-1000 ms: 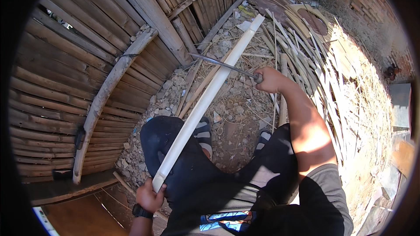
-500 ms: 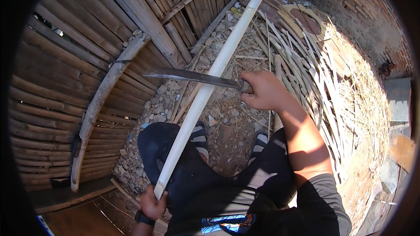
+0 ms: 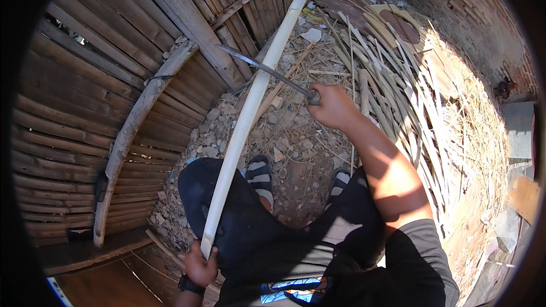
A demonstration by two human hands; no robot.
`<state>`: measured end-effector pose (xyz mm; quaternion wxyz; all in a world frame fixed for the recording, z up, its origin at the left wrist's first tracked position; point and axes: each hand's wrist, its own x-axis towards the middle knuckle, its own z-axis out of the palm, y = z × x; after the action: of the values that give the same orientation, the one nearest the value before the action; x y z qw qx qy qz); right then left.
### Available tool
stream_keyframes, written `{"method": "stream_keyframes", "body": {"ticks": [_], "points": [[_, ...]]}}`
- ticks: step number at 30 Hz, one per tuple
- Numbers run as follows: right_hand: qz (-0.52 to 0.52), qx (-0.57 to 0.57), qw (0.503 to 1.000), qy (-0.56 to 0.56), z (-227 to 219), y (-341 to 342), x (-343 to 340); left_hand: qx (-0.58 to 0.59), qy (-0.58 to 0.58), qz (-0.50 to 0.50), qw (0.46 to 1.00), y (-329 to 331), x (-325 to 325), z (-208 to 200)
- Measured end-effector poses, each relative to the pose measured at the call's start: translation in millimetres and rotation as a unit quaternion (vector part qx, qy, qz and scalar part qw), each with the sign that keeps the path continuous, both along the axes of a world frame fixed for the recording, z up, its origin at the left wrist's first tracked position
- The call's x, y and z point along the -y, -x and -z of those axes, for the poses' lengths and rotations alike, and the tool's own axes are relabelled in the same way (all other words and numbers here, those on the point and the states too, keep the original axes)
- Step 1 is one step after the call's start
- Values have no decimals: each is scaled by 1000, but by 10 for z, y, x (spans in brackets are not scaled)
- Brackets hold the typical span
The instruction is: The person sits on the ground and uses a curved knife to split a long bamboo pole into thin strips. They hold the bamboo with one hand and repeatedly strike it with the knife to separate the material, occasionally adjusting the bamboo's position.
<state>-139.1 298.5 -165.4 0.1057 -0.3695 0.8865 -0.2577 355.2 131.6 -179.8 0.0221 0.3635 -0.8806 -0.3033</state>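
A long pale split bamboo strip (image 3: 243, 119) slants across my left thigh, its far end raised toward the wall corner. My left hand (image 3: 201, 264) is closed round its near end, beside my left knee. In my right hand (image 3: 335, 107) is the handle of a machete (image 3: 278, 77). The blade lies across the upper part of the strip, seen nearly edge-on, its tip pointing left toward the wall. I cannot tell whether the blade touches the bamboo or hovers just over it.
A slatted bamboo wall (image 3: 74, 136) with a curved pole (image 3: 128, 131) stands close on my left. Rubble (image 3: 210, 131) covers the ground before my sandalled feet (image 3: 260, 177). On the right lies a heap of split bamboo strips (image 3: 398, 102), with a brick wall (image 3: 478, 11) behind.
The strip's far end has swung left, while my left hand stays put. My right hand has moved slightly left and up, and the machete blade has turned from flat to nearly edge-on.
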Motion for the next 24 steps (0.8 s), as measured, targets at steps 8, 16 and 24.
{"method": "stream_keyframes", "body": {"ticks": [8, 16, 24], "points": [[-139, -168, 976, 7, 58, -107, -41, 38, 61, 48, 996, -107, 147, 156], [64, -69, 995, 9, 294, 238, -80, 27, 33, -2, 999, -49, 16, -1], [-200, -196, 960, -25, 39, -278, -30, 37, 4, 19, 999, -12, 60, -13]]}}
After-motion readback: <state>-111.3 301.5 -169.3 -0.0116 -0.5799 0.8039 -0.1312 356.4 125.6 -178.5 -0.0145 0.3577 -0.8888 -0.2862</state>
